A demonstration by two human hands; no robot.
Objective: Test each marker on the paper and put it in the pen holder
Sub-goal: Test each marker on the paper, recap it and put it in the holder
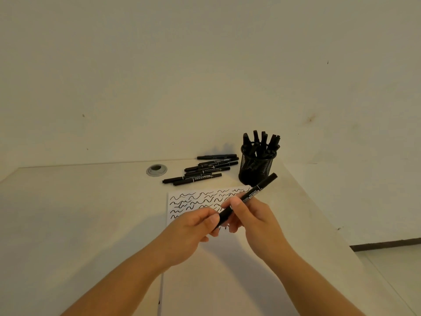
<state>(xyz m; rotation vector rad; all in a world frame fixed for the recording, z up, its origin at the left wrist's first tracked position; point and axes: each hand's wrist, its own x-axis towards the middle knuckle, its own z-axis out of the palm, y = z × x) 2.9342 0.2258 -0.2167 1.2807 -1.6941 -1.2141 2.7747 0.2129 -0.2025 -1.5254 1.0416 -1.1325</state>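
Both hands hold one black marker (pixel 252 194) above the white paper (pixel 218 277), its far end pointing up and right toward the black mesh pen holder (pixel 256 169). My right hand (pixel 250 215) grips the marker's barrel. My left hand (pixel 193 231) pinches its near end, where the cap sits; I cannot tell whether the cap is on or coming off. The paper's top part carries several rows of black squiggles (pixel 193 200). Several markers stand in the holder. A pile of several black markers (pixel 202 169) lies on the table left of the holder.
The pale table (pixel 79 213) stands against a plain wall. A round grey cable grommet (pixel 156 170) sits in the tabletop left of the pile. The table's right edge runs diagonally, with floor and a dark skirting strip (pixel 387 245) beyond it.
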